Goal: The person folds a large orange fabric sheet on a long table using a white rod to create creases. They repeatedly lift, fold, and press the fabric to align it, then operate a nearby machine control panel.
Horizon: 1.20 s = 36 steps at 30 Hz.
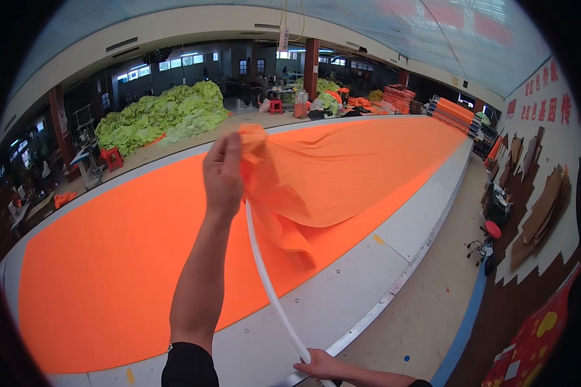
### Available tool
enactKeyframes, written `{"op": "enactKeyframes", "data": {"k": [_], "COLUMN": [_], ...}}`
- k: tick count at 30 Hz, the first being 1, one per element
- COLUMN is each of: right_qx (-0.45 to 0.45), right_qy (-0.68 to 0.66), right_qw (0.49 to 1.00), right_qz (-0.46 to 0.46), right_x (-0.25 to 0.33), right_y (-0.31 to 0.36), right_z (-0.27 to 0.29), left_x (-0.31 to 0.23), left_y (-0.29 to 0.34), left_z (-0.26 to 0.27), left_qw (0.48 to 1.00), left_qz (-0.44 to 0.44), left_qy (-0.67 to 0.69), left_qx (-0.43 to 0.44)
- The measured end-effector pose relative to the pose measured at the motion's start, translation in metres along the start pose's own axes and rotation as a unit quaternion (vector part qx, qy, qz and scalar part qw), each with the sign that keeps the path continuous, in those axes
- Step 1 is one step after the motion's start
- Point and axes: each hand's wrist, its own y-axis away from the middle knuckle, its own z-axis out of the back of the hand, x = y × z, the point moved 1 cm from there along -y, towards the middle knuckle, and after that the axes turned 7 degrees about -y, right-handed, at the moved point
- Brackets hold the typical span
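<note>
My left hand (223, 177) is raised over the table, its fingers closed on a bunched edge of thin orange fabric (348, 171). From there the fabric hangs in folds and stretches toward the far end of the table. Low at the front, my right hand (319, 365) grips a long white rod (269, 280). The rod slants up toward the hanging fabric beside my left hand, where its upper end is hidden. Beneath lies a flat spread layer of bright orange fabric (122, 271), covering much of the long table.
The table's grey border (342, 290) runs along its right side. A roll of orange fabric (455, 113) sits on a machine at the far end. Beyond the left side are a lime-green fabric heap (168, 109) and a red stool (113, 158). Brown cardboard pieces (541, 209) hang at right.
</note>
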Motion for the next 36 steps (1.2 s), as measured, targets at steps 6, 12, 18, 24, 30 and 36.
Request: {"op": "enactKeyframes", "data": {"k": [6,12,18,24,30,36], "right_qx": [0.071,-0.014,-0.244,-0.240,-0.420,-0.593], "right_qy": [-0.074,-0.192,0.019,0.386,0.257,0.287], "right_qw": [0.995,0.979,0.963,0.856,0.780,0.706], "right_qz": [0.013,-0.070,-0.117,-0.248,-0.385,-0.260], "right_x": [0.046,0.001,-0.239,-0.459,-0.320,-0.343], "right_y": [-0.048,-0.080,0.061,0.298,0.403,0.344], "right_z": [-0.052,-0.014,0.032,0.033,-0.058,-0.087], "left_x": [0.039,0.161,0.241,0.357,0.385,0.397], "left_y": [0.094,0.239,0.315,0.374,0.290,0.265], "left_z": [-0.070,-0.005,0.147,0.347,0.302,0.311], "left_qw": [0.891,0.782,0.862,0.704,0.707,0.773], "left_qz": [-0.120,0.073,0.437,0.552,0.647,0.546], "left_qy": [-0.212,-0.297,-0.217,-0.385,-0.068,-0.041], "left_qx": [0.382,0.543,0.137,-0.227,-0.276,-0.320]}}
